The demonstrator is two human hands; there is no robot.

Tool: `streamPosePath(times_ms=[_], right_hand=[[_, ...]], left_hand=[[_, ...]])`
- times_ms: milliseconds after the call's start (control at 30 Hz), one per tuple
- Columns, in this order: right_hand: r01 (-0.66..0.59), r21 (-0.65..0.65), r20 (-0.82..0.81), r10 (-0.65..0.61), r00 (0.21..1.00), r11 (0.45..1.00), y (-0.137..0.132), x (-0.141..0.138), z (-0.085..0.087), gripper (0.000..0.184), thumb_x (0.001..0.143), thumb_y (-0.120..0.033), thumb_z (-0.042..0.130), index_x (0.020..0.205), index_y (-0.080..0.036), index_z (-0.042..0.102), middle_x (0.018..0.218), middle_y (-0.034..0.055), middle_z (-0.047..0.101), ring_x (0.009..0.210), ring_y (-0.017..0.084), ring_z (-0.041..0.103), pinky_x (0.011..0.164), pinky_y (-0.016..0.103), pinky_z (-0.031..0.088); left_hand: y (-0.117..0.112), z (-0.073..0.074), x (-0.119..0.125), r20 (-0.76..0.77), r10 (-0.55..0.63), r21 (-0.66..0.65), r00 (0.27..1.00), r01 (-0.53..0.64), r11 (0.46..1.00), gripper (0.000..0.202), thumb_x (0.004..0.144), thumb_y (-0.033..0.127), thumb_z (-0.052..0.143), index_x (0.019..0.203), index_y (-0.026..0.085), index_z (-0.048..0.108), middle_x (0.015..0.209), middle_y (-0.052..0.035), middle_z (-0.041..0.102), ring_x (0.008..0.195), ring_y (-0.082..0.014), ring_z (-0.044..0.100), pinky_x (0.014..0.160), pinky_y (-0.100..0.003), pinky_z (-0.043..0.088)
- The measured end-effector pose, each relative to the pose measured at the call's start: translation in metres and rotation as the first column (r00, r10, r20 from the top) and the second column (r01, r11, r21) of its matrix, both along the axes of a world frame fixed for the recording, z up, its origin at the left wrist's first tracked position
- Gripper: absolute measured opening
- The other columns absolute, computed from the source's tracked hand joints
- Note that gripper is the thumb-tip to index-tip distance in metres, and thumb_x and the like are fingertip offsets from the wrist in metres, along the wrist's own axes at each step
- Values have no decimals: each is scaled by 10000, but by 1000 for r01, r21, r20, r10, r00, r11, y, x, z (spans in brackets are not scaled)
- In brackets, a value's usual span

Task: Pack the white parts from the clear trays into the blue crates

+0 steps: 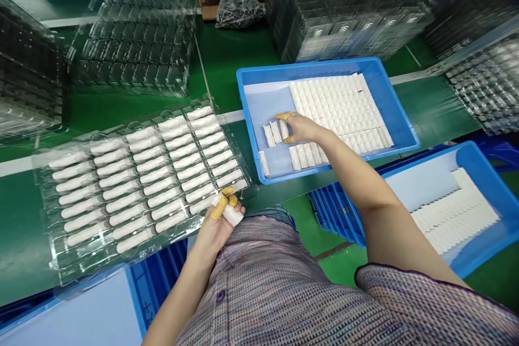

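My left hand (217, 226), with yellow finger cots on its fingertips, is closed around a small white wavy-sided piece (233, 215). It is at the lower right corner of a clear plastic tray (57, 259), whose slots hold rows of similar white pieces. My right hand (302, 128), also in yellow finger cots, reaches into a blue bin (253, 113). Its thumb and a finger grip the two ends of a white piece (284, 130). Two loose white pieces (272, 133) lie just left of those fingertips. Packed rows of white pieces (336, 102) fill the bin's right side.
Stacks of clear trays (344, 16) stand behind the bin, with more empty trays (138, 38) at the back left. A second blue bin (482, 173) with white pieces is at the right. A dark plastic bag (239, 9) lies at the back.
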State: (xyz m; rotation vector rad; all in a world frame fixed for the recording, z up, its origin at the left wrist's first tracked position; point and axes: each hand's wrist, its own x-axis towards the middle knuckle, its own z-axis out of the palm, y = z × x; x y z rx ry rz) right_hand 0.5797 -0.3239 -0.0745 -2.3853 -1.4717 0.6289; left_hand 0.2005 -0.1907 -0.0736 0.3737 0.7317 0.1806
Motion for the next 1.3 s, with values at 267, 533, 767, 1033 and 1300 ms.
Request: streamPosePath(times_ms=[267,533,767,1033,1300], right_hand=[[-133,35,-7,133,991,991,19,-11,1,1008,673,-274,878,1581,-176,453,1525,166,549,1412,391,490,1168,538,440],[-153,39,11,153,988,987,23,-16,4,919,684,-354,875,1520,-203,523,1440,158,599,1332,404,523,1120,562,457],[-237,31,40,235,971,971,40,-40,2,909,645,-276,894,1479,-145,557,1439,191,572,1329,399,523,1130,538,460],[-168,96,-47,173,984,981,41,-34,-12,816,658,-228,865,1426,-162,595,1461,173,561,1343,362,558,1153,508,472],[-152,449,-250,287,925,880,34,-104,57,916,731,-540,891,1523,-273,517,1534,120,547,1462,364,465,1235,564,356]], left_hand=[[-2,2,2,-29,23,-3,999,-23,1000,512,591,365,1016,993,160,775,736,9,637,651,-111,570,724,-313,572],[0,-2,-3,11,30,-17,1000,-29,999,448,659,332,985,1011,166,763,748,11,632,661,-117,578,741,-326,583],[0,0,-2,12,21,-26,1000,-20,999,473,642,336,995,1011,150,765,746,3,638,652,-117,586,733,-324,593],[1,1,-5,20,34,-36,999,-33,999,467,628,343,1001,991,161,771,745,9,648,653,-110,592,717,-302,587],[5,7,3,70,0,-139,998,9,990,460,639,294,995,998,132,759,751,-14,683,626,-111,617,654,-270,578]])
